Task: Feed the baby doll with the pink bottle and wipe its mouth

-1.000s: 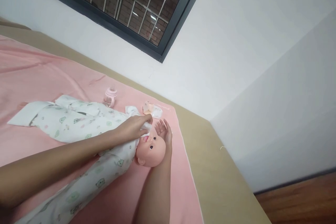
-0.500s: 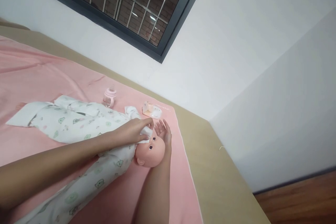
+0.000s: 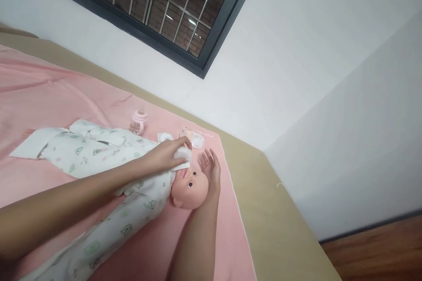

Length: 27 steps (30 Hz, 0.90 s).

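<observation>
A baby doll [image 3: 188, 192] in white pyjamas [image 3: 79, 153] with green animal prints lies on its back, its head towards the right. Over its chin, my left hand [image 3: 166, 154] is closed on a folded white tissue [image 3: 182, 158]. The doll's eyes and pink mouth show beside the tissue's lower edge. My right hand [image 3: 211, 167] is open past the crown of the head, palm up with fingers apart. The doll's head lies against my right wrist and forearm; whether it rests its weight there I cannot tell.
A pink blanket [image 3: 224, 237] covers much of the tan surface [image 3: 263, 210]. A baby bottle [image 3: 138, 122] with a pink handle stands behind the doll. A small pack [image 3: 196, 139] lies past my left hand. A white wall and a barred window [image 3: 165, 4] are behind.
My left hand has lifted the tissue up and away from the doll's mouth, which now shows. My right hand has shifted slightly to the right.
</observation>
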Each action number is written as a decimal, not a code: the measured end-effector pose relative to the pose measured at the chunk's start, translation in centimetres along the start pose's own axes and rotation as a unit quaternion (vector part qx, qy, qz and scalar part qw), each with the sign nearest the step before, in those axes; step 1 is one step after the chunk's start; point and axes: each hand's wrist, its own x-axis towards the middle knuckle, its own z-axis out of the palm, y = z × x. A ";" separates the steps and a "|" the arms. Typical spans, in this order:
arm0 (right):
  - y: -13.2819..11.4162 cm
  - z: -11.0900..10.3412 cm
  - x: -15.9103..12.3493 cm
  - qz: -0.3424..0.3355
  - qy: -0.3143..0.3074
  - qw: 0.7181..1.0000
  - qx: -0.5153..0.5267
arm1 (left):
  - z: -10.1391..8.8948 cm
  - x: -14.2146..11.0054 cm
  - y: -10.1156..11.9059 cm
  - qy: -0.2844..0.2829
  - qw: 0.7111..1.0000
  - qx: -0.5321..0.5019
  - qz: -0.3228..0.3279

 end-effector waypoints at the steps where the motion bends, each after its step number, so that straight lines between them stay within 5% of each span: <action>1: -1.1 0.2 -0.3 -0.014 0.003 1.000 -0.009 | -0.4 0.1 -0.2 0.007 1.000 -0.005 -0.003; 6: -8.7 2.3 -2.9 -0.072 -0.090 0.979 -0.168 | -2.2 0.4 -0.3 0.034 0.999 -0.032 0.004; 9: -12.1 5.3 -5.2 -0.079 -0.225 0.928 -0.285 | -3.0 0.5 -0.2 0.045 0.998 -0.052 0.016; 13: -13.2 9.8 -7.1 -0.052 -0.346 0.855 -0.384 | -3.8 0.5 -0.3 0.050 0.995 -0.079 0.029; 19: -11.7 12.1 -6.9 -0.087 -0.260 0.880 -0.388 | -6.0 0.7 -1.6 0.054 0.986 -0.157 0.004; 27: -10.8 8.5 -4.4 -0.086 -0.068 0.915 -0.389 | -11.8 0.1 -4.6 0.164 0.960 -0.220 -0.057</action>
